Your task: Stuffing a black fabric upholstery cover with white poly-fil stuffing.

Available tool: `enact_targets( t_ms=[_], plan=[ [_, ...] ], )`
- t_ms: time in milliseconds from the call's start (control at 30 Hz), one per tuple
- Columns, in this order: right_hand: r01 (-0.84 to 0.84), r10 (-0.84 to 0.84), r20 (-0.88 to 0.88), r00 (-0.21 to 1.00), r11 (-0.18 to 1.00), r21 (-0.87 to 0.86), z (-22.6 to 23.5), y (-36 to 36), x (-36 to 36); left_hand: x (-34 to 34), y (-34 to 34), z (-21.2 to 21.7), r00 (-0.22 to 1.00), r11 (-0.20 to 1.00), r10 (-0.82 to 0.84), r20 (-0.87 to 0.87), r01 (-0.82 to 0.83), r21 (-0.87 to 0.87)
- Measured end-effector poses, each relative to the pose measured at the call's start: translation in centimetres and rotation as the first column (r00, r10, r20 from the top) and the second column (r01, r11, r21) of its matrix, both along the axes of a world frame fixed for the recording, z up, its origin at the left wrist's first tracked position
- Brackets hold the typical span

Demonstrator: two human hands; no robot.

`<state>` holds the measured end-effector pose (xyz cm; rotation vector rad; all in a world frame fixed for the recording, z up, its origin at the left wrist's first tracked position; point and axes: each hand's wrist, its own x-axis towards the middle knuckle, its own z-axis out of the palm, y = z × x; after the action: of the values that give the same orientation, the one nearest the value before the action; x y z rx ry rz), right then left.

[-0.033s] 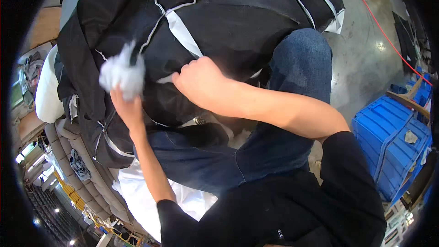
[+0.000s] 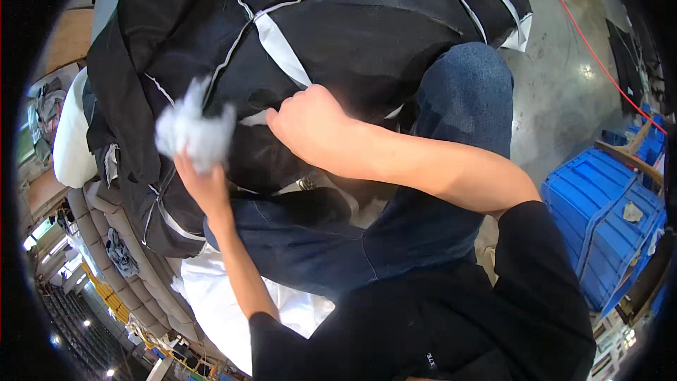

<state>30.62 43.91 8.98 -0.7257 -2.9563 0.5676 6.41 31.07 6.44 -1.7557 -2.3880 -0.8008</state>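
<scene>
A wad of white fluffy stuffing (image 2: 196,130), blurred by motion, is gripped by my left hand (image 2: 204,182) above the black fabric. My right hand (image 2: 309,123) is closed in a fist on the large black fabric cover (image 2: 381,35) spread over and in front of my legs. A pale strip shows at its thumb side, beside a dark gap in the fabric. What lies inside that fist is hidden. White seam edges and a white band (image 2: 281,49) run across the cover.
White sheeting (image 2: 218,303) lies beside my left thigh. At the right stand blue plastic bins (image 2: 596,204), and a red cable (image 2: 575,25) runs over the concrete floor. A grey-brown padded seat (image 2: 116,261) is at the left, near a white roll (image 2: 70,134).
My left hand has shifted slightly right and down with the stuffing. My right hand stays nearly in place on the fabric.
</scene>
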Motion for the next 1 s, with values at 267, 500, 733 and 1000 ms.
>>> enact_targets(
  t_ms=[267,500,733,1000],
  plan=[
    [-0.030,-0.012,-0.251,0.968,0.986,-0.161,-1.8,-3.4,-0.3,10.2,-1.5,-1.3,0.964,0.947,-0.156,0.214,0.208,-0.245],
    [-0.022,0.052,-0.346,0.937,0.996,0.092,-3.7,-5.1,-1.4,6.3,3.6,-3.5,0.937,0.905,-0.336,0.091,0.348,-0.245],
    [-0.092,-0.083,-0.496,0.864,0.943,-0.319,-3.6,-5.6,-3.0,4.1,0.4,-0.3,0.890,0.941,-0.279,0.360,0.328,-0.081],
    [-0.039,-0.466,-0.560,0.685,0.744,-0.667,0.0,-0.1,-3.4,-2.2,-1.9,2.5,0.983,0.984,0.128,0.130,-0.142,0.107]
  ],
)
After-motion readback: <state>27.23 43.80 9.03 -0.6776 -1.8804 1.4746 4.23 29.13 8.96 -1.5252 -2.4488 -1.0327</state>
